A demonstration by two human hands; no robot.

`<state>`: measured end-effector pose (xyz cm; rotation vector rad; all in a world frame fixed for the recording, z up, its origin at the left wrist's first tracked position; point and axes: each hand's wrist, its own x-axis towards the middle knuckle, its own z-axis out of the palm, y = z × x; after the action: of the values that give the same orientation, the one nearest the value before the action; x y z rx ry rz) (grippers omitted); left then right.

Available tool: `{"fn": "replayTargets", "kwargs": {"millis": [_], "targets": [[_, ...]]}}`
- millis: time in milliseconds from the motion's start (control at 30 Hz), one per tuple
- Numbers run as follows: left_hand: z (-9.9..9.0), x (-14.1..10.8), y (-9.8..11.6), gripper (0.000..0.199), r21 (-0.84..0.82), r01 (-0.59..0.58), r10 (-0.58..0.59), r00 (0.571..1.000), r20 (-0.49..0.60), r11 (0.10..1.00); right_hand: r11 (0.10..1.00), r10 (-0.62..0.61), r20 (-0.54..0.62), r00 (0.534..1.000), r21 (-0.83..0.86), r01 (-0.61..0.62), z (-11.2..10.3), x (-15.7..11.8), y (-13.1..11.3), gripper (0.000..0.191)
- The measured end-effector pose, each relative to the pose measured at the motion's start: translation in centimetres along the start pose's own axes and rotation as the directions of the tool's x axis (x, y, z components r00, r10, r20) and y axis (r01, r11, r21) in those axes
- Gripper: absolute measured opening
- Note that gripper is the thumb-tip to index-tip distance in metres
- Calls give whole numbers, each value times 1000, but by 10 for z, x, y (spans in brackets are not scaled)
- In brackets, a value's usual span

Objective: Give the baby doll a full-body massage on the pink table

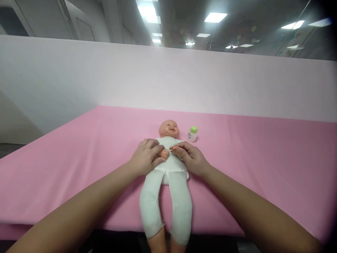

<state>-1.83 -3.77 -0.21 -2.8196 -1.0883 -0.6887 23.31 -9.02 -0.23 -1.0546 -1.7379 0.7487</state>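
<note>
A baby doll (172, 161) with a white cloth body lies on its back, head away from me, its feet past the table's near edge. My left hand (147, 154) is closed round the doll's hand (164, 154) on the left side, thumb below and fingers above. On the other side, my right hand (191, 156) pinches the doll's other hand (174, 149) over its chest. Both doll hands are drawn in towards the middle of the chest, a small gap between them. Its arms are mostly covered by my hands.
A small clear jar (192, 135) with a green lid stands to the right of the doll's head. Pink cloth (258, 168) covers the table. A white wall (168, 77) rises behind it, with glass (237, 28) above reflecting ceiling lights.
</note>
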Motion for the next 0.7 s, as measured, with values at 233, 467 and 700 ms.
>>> {"fn": "replayTargets", "kwargs": {"millis": [233, 467, 700], "targets": [[2, 2, 7, 47, 16, -48, 47, 996, 82, 999, 995, 47, -2, 999, -84, -47, 2, 0, -1, 29], [1, 2, 9, 48, 4, -59, 59, 993, 101, 998, 987, 99, 17, 995, -130, -96, -1, 4, -3, 30], [3, 4, 12, 34, -8, -81, 81, 994, 67, 997, 982, 153, 37, 988, -119, -148, -3, 5, -1, 32]]}}
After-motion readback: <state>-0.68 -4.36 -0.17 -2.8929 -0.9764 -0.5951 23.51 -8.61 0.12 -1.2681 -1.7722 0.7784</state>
